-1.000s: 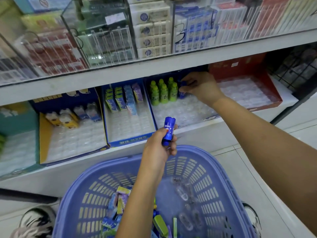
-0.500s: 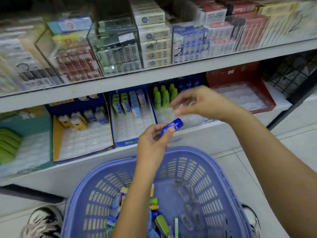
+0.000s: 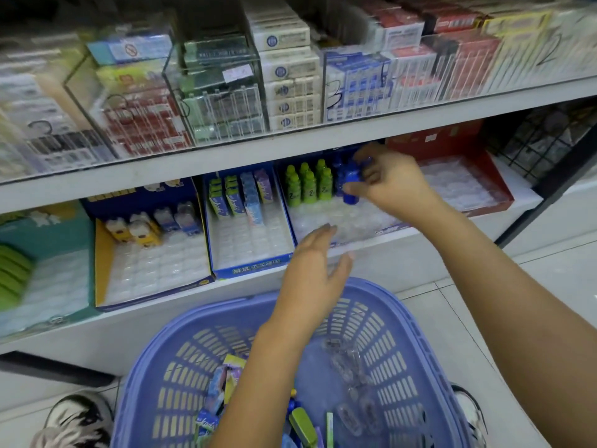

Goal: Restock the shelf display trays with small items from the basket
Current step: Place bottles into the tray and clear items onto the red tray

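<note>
My right hand (image 3: 392, 181) pinches a small blue bottle (image 3: 351, 185) over the blue display tray (image 3: 342, 221), right beside several green bottles (image 3: 307, 184) standing at the tray's back. My left hand (image 3: 315, 276) hovers with fingers spread and holds nothing, above the far rim of the purple basket (image 3: 429, 347). Loose small items (image 3: 226, 392) lie at the bottom of the basket, partly hidden by my left forearm.
Left of the bottle tray stand a blue tray of small boxes (image 3: 248, 257), a yellow-sided tray (image 3: 145, 270) and a teal tray (image 3: 42, 286). A red tray (image 3: 465, 189) sits at right. The upper shelf carries clear boxes of cartons. Shoes flank the basket on the tiled floor.
The blue bottle passed from my left hand to my right hand, which carried it up to the tray beside the green bottles. My left hand opened and stays above the basket.
</note>
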### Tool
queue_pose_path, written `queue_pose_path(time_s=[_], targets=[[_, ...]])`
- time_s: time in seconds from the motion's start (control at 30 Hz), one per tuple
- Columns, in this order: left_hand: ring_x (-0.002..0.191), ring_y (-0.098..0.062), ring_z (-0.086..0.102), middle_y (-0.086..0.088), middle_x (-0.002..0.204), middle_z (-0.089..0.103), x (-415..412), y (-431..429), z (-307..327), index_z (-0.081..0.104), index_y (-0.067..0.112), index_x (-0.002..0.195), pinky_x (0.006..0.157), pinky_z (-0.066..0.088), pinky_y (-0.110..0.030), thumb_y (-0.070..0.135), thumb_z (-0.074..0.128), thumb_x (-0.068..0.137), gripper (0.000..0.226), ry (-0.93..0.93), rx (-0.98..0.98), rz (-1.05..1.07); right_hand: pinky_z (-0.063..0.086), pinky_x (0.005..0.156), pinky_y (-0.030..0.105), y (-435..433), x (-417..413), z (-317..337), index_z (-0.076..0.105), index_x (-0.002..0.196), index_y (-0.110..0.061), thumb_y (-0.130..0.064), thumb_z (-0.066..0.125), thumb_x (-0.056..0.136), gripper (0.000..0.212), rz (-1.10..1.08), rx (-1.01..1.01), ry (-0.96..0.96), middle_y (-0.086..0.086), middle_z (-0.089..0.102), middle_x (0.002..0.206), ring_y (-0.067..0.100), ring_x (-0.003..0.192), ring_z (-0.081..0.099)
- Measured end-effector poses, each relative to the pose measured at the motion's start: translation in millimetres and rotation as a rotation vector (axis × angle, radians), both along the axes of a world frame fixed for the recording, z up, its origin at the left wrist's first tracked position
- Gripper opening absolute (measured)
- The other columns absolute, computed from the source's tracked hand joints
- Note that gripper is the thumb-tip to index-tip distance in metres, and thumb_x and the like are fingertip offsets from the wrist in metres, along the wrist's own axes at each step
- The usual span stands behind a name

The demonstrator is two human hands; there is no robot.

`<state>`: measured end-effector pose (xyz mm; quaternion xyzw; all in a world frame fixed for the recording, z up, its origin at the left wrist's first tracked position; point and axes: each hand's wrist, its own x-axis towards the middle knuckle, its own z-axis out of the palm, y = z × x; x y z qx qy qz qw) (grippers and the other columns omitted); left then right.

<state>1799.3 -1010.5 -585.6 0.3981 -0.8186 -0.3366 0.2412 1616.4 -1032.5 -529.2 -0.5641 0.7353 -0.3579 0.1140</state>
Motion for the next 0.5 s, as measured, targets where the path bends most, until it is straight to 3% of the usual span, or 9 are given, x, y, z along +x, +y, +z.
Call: queue_pose_path(time_s=[0.07,0.13,0.3,0.5], targets=[[0.145,-0.013,0.015,-0.001,0.157,0.022,-4,5,-12,0.027,0.013,0.149,0.115,0.009,-0.02,0.034,0.049,0.096,0.061,-0.169,-0.057,-0.055,0.048,0.072,0.027,-15,-23,-8,0.061,0.105,-0.014,-0.03,0.077,0.073,0.039,-0.113,-0.004,0.02,-0.001,0.063,0.08,0.016,0.075,0.059],[0.147,-0.013,0.007,-0.001,0.159,0.014,-4,8,-21,0.019,0.012,0.151,0.117,0.002,-0.02,0.035,0.048,0.096,0.066,-0.222,-0.108,-0.055,0.044,0.071,0.022,-32,-40,-17,0.064,0.101,-0.011,-0.032,0.077,0.074,0.037,-0.181,0.038,0.05,0.005,0.068,0.095,0.016,0.085,0.06],[0.146,-0.013,0.008,0.0,0.159,0.015,-4,7,-27,0.019,0.012,0.151,0.119,0.003,-0.023,0.032,0.049,0.096,0.065,-0.211,-0.149,-0.051,0.048,0.077,0.028,-59,-52,-34,0.062,0.098,-0.006,-0.029,0.078,0.072,0.038,-0.218,0.094,0.034,0.01,0.067,0.097,0.023,0.093,0.062],[0.146,-0.011,0.009,0.003,0.158,0.017,-3,5,-29,0.02,0.014,0.151,0.118,0.005,-0.022,0.031,0.048,0.097,0.063,-0.17,-0.138,-0.046,0.04,0.064,0.027,-55,-43,-48,0.052,0.098,-0.005,-0.019,0.077,0.072,0.039,-0.159,0.091,0.1,0.012,0.066,0.091,0.027,0.084,0.061]])
